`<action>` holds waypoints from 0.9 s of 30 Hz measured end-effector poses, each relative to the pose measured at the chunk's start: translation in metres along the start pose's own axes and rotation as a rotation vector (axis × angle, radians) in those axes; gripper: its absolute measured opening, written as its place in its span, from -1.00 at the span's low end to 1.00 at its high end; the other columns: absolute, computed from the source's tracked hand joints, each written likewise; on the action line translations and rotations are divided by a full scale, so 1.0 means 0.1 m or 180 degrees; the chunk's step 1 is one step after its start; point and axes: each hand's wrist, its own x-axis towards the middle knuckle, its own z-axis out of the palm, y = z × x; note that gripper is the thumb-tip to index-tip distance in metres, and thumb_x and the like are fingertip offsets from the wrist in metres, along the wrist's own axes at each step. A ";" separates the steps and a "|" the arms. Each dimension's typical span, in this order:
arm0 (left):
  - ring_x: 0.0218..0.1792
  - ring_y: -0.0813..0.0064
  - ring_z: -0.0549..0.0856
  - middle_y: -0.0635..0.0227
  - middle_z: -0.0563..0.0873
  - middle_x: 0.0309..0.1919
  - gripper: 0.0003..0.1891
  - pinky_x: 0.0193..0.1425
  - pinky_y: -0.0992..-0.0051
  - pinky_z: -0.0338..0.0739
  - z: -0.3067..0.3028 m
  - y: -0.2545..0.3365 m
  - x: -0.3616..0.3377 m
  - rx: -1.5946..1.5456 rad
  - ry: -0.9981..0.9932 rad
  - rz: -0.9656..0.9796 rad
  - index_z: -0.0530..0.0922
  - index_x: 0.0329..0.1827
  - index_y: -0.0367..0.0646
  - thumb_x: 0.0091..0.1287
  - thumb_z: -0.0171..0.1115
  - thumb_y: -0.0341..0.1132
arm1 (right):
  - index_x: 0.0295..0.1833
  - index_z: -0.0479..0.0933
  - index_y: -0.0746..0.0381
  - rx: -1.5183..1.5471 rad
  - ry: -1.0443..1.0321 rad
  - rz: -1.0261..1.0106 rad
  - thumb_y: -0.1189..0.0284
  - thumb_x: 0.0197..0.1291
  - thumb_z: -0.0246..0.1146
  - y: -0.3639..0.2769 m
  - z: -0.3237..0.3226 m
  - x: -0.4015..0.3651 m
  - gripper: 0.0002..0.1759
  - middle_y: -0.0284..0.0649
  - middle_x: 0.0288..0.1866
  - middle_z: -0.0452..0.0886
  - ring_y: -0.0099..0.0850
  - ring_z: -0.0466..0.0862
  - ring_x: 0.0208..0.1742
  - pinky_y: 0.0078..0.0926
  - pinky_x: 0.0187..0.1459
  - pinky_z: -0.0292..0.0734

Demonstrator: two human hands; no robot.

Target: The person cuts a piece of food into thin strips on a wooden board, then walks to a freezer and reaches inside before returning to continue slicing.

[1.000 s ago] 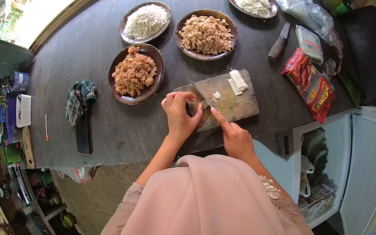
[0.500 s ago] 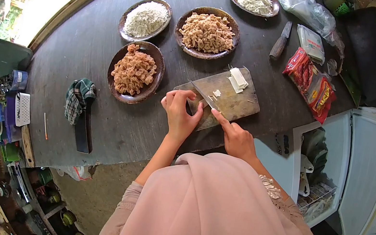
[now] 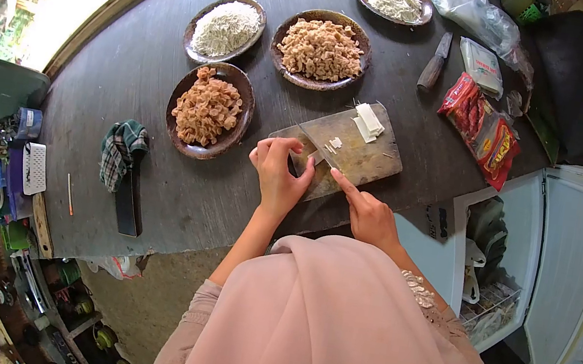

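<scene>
On the wooden cutting board [image 3: 373, 163], my left hand [image 3: 281, 179] is curled, thumb and fingers steadying a small pale piece [image 3: 316, 158] that they partly hide. My right hand [image 3: 371, 213] grips a knife [image 3: 318, 147], its index finger stretched along the top and the handle hidden in the palm. The blade slants across the board to the far left, right beside my left fingertips. A few small white bits [image 3: 334, 144] lie near the blade. Farther back on the board rest white slabs [image 3: 368, 123], stacked loosely.
Beyond the board stand plates of brown chopped pieces [image 3: 321, 50], reddish-brown pieces [image 3: 206, 112] and white shreds [image 3: 227, 29]. A second knife [image 3: 435, 62], a red packet [image 3: 481, 131] and a plastic bag [image 3: 476, 15] lie at right. A checked cloth [image 3: 122, 154] covers part of a dark object. An open fridge [image 3: 505, 267] stands right.
My right hand and the knife have shifted very slightly. My left hand stays in place, and the things on the board look the same.
</scene>
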 end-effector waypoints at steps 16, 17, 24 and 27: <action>0.00 0.35 0.56 0.55 0.66 -0.27 -0.60 0.19 0.23 0.24 0.00 0.00 0.00 -0.0040 -0.0003 0.0008 0.58 -0.08 -0.01 0.02 0.55 -0.41 | 0.66 0.19 -0.38 0.0048 0.0254 -0.0144 0.57 0.32 0.18 -0.03 0.07 0.09 -0.12 -0.11 -0.52 0.49 -0.03 0.65 -0.51 0.02 -0.40 0.61; 0.00 0.35 0.56 0.55 0.66 -0.27 -0.60 0.19 0.23 0.24 0.00 -0.01 0.00 -0.0035 0.0000 -0.0001 0.58 -0.08 -0.01 0.02 0.55 -0.41 | 0.66 0.20 -0.37 0.0166 0.0332 -0.0167 0.58 0.33 0.18 -0.02 0.06 0.08 -0.12 -0.10 -0.52 0.48 -0.03 0.65 -0.51 0.02 -0.40 0.60; -0.01 0.37 0.56 0.56 0.66 -0.26 -0.60 0.19 0.25 0.23 0.00 -0.02 0.00 -0.0013 -0.0048 0.0002 0.57 -0.11 -0.01 0.01 0.57 -0.41 | 0.65 0.22 -0.37 0.0031 0.0081 -0.0100 0.57 0.34 0.18 -0.03 0.06 0.01 -0.15 -0.10 -0.53 0.47 -0.03 0.65 -0.52 0.04 -0.40 0.60; 0.00 0.38 0.56 0.57 0.66 -0.27 -0.60 0.20 0.25 0.23 0.00 -0.02 0.00 -0.0032 -0.0044 0.0002 0.57 -0.11 -0.01 0.01 0.56 -0.41 | 0.65 0.21 -0.38 -0.0052 0.0103 -0.0071 0.57 0.34 0.18 -0.04 0.06 0.01 -0.14 -0.11 -0.54 0.47 -0.03 0.64 -0.53 0.04 -0.40 0.59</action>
